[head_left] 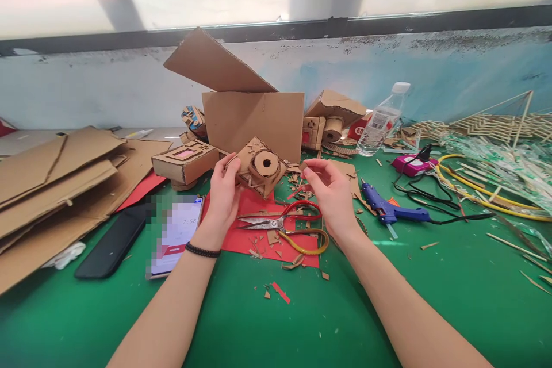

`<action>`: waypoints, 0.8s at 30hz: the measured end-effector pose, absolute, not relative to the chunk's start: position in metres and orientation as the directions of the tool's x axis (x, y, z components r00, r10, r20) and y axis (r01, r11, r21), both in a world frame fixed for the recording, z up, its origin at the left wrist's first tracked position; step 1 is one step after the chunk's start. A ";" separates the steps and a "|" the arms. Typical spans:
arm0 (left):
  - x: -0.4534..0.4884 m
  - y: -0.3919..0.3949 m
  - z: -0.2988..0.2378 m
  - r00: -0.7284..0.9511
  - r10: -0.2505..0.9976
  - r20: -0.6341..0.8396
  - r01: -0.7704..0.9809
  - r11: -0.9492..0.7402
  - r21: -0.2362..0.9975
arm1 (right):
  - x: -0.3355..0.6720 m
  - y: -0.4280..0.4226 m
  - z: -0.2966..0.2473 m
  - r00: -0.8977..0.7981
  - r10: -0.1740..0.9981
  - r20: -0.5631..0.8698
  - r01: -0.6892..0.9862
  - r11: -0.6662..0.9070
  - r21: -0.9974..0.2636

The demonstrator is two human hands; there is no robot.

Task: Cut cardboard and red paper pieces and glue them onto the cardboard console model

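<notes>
My left hand [223, 192] grips a small cardboard model [248, 164] by its left side, tilted above the table. A round cardboard ring [267, 164] with a dark hole stands out from its face. To the right, apart from the model, my right hand [330, 190] is closed in a pinch. A small brown bit, seemingly cardboard [302, 166], shows at its fingertips. Below and between both hands lie scissors [276, 223] with red and yellow handles, blades parted, on red paper [241, 241] strewn with cardboard scraps.
Cardboard sheets [52, 178] are stacked left, near a phone [183, 236] and a black case [114, 241]. Behind stand a large cardboard piece [254, 121] and a cardboard box model [185, 164]. A blue glue gun [390, 207], its cable and a water bottle [382, 121] are right.
</notes>
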State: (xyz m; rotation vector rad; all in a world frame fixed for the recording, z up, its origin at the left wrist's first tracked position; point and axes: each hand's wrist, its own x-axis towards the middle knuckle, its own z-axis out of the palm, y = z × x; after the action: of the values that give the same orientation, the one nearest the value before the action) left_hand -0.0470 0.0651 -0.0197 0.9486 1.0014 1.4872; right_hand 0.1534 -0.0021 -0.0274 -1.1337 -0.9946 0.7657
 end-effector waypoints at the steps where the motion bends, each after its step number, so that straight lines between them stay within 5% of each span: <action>1: -0.047 0.065 -0.018 -0.089 0.996 -0.015 -0.400 -0.022 0.916 | 0.153 -0.002 -0.028 0.380 0.891 0.246 -0.004 0.268 -0.963; 7: -0.045 0.066 -0.016 0.082 0.989 -0.121 -0.605 0.145 0.783 | 0.150 -0.002 -0.030 0.350 0.904 0.248 -0.056 0.284 -0.957; 14: -0.044 0.061 -0.015 0.109 0.993 -0.033 -0.530 0.087 0.844 | 0.150 -0.003 -0.029 0.340 0.901 0.269 -0.038 0.298 -0.954; 24: -0.042 0.063 -0.021 -0.040 0.998 -0.039 -0.561 0.010 0.828 | 0.153 -0.003 -0.026 0.370 0.894 0.254 -0.032 0.285 -0.958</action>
State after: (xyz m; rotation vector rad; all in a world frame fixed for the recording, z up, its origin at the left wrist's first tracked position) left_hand -0.0417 0.0628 -0.0207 0.7183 0.8055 1.4510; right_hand 0.1533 -0.0035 -0.0262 -1.0994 -0.9967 0.7806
